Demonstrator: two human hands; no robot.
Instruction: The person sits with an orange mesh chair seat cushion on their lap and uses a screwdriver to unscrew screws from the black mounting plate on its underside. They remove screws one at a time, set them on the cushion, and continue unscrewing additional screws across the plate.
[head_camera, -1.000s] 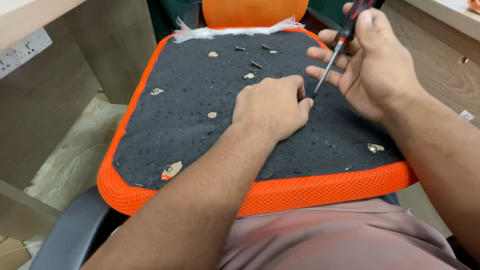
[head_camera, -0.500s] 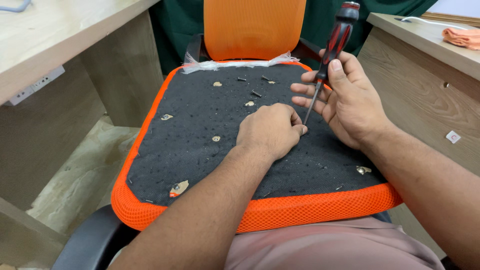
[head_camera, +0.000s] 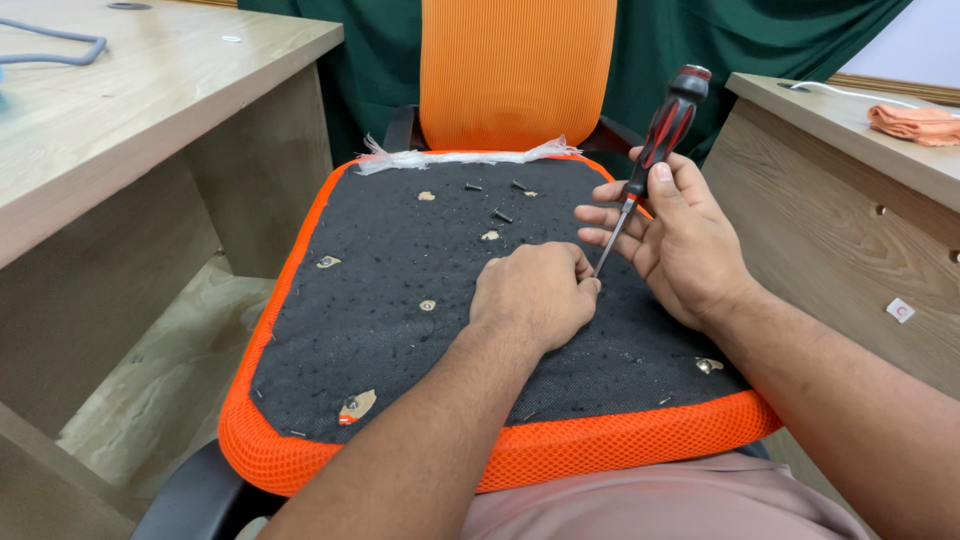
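Note:
An upturned chair seat (head_camera: 370, 330) lies across my lap, its black fabric underside facing up inside an orange mesh rim. My right hand (head_camera: 680, 245) grips a red-and-black screwdriver (head_camera: 662, 135), handle tilted up and away, tip angled down toward my left hand. My left hand (head_camera: 535, 295) rests as a closed fist on the black fabric at the screwdriver tip; whatever lies under its fingers is hidden. A few loose dark screws (head_camera: 503, 215) lie near the seat's far edge. Small holes with exposed wood (head_camera: 356, 405) dot the fabric.
An orange mesh chair back (head_camera: 515, 70) stands behind the seat. A wooden desk (head_camera: 120, 110) is on the left and another wooden desk (head_camera: 860, 200) on the right, carrying an orange cloth (head_camera: 915, 122). A green curtain hangs behind.
The view has tilted up, showing more of the chair back and desks. My right hand lowered the screwdriver slightly, with the tip staying at my left fist.

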